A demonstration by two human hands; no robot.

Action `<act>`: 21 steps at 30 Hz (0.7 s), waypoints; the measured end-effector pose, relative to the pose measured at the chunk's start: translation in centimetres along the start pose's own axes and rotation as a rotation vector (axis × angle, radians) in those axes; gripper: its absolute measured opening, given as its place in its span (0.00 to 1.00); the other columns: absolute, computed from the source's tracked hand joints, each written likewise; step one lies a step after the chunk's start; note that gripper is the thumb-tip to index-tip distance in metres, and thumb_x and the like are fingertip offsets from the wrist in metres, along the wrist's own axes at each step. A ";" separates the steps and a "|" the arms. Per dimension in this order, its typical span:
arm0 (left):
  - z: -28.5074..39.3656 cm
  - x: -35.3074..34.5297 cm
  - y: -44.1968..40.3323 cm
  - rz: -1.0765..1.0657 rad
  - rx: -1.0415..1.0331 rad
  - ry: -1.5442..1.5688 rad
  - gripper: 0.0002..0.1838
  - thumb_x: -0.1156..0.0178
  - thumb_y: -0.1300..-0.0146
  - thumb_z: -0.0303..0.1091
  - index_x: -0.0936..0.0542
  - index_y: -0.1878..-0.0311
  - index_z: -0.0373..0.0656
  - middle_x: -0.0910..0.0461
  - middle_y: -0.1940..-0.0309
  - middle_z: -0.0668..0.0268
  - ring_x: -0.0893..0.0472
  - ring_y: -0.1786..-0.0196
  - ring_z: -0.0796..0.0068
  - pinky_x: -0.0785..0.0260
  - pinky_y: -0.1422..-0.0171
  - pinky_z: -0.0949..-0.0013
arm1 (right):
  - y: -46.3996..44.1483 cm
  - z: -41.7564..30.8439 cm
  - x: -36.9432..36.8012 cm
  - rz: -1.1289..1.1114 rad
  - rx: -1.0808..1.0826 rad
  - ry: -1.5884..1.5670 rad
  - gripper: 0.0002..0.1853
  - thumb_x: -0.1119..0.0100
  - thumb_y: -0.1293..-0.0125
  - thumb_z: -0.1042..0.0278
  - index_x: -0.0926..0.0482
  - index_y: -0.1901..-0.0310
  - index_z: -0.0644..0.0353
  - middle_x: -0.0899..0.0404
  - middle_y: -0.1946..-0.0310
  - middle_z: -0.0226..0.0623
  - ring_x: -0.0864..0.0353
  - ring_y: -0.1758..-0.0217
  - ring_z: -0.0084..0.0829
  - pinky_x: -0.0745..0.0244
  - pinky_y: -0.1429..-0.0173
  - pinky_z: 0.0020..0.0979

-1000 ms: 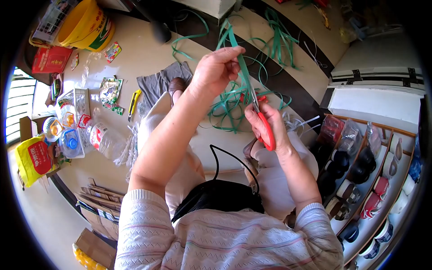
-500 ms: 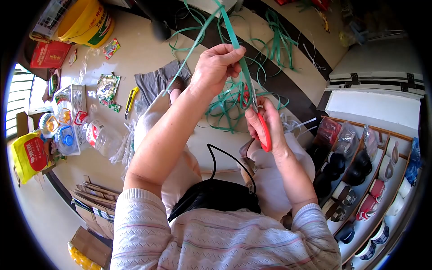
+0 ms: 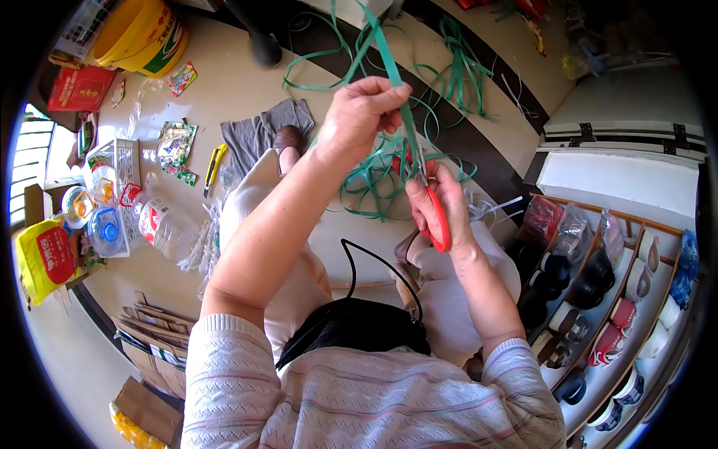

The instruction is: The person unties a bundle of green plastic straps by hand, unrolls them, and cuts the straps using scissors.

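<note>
My left hand [image 3: 368,112] pinches a flat green plastic strap [image 3: 384,52] between thumb and fingers. The strap runs on down toward my right hand [image 3: 443,200], which is closed around the red handles of a pair of scissors [image 3: 439,221]. The metal blades point up and lie along the strap below my left hand; whether they are cutting it I cannot tell. A loose tangle of green strap [image 3: 374,183] lies beneath and between my hands. More strap [image 3: 464,67] is coiled on the floor beyond.
A yellow utility knife [image 3: 215,166] and a grey cloth [image 3: 262,135] lie on the floor to the left. Farther left are a plastic bottle [image 3: 164,224] and a yellow bucket [image 3: 142,41]. A shoe rack [image 3: 636,299] with several shoes stands on the right.
The long loose strap end that hung across my left forearm has swung up and away. My left hand has shifted very slightly; my right hand keeps its place with the scissors.
</note>
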State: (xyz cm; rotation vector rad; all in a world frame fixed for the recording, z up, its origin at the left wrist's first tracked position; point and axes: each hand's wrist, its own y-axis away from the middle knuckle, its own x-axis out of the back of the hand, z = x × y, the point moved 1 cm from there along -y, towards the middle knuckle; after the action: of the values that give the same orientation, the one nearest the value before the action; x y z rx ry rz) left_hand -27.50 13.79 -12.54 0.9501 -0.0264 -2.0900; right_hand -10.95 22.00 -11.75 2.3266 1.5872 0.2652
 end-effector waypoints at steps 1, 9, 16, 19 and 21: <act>-0.2 -0.3 0.3 -0.010 0.016 -0.008 0.06 0.37 0.43 0.31 0.24 0.72 0.41 0.27 0.80 0.72 0.29 0.80 0.83 0.38 0.76 0.79 | -0.1 0.1 0.0 0.009 0.031 0.022 0.18 0.37 0.41 0.56 0.35 0.66 0.59 0.36 0.86 0.20 0.41 0.88 0.11 0.49 0.87 0.17; -0.6 -0.3 0.3 0.000 0.046 0.005 0.09 0.35 0.46 0.33 0.24 0.72 0.40 0.27 0.82 0.69 0.29 0.82 0.81 0.38 0.77 0.77 | 0.0 0.2 0.2 0.000 -0.021 0.060 0.17 0.37 0.41 0.58 0.35 0.67 0.59 0.36 0.86 0.20 0.42 0.87 0.11 0.49 0.84 0.17; -0.2 0.4 -0.4 0.003 0.034 0.043 0.08 0.35 0.46 0.32 0.24 0.72 0.40 0.26 0.82 0.69 0.29 0.82 0.80 0.38 0.77 0.77 | 0.0 0.2 -0.1 0.003 0.020 0.027 0.17 0.37 0.41 0.59 0.35 0.66 0.60 0.36 0.85 0.20 0.41 0.86 0.11 0.49 0.84 0.17; -0.6 -0.2 0.2 0.014 0.038 0.009 0.08 0.35 0.46 0.31 0.24 0.72 0.40 0.26 0.82 0.69 0.29 0.82 0.80 0.38 0.76 0.78 | -0.4 0.8 0.2 0.017 0.073 0.045 0.17 0.37 0.41 0.59 0.35 0.66 0.60 0.37 0.85 0.19 0.41 0.86 0.11 0.49 0.84 0.16; -0.8 -0.4 0.3 0.022 0.042 0.004 0.08 0.35 0.46 0.31 0.24 0.72 0.40 0.26 0.82 0.69 0.29 0.82 0.80 0.38 0.76 0.78 | -0.2 0.5 0.3 0.009 0.033 0.043 0.18 0.37 0.41 0.58 0.35 0.66 0.60 0.37 0.85 0.19 0.41 0.86 0.11 0.49 0.84 0.17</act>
State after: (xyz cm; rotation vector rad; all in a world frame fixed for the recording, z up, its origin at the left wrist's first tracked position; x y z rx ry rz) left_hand -26.63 14.06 -12.80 0.9750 -0.0784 -2.0747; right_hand -10.85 22.23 -12.29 2.3687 1.6134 0.2945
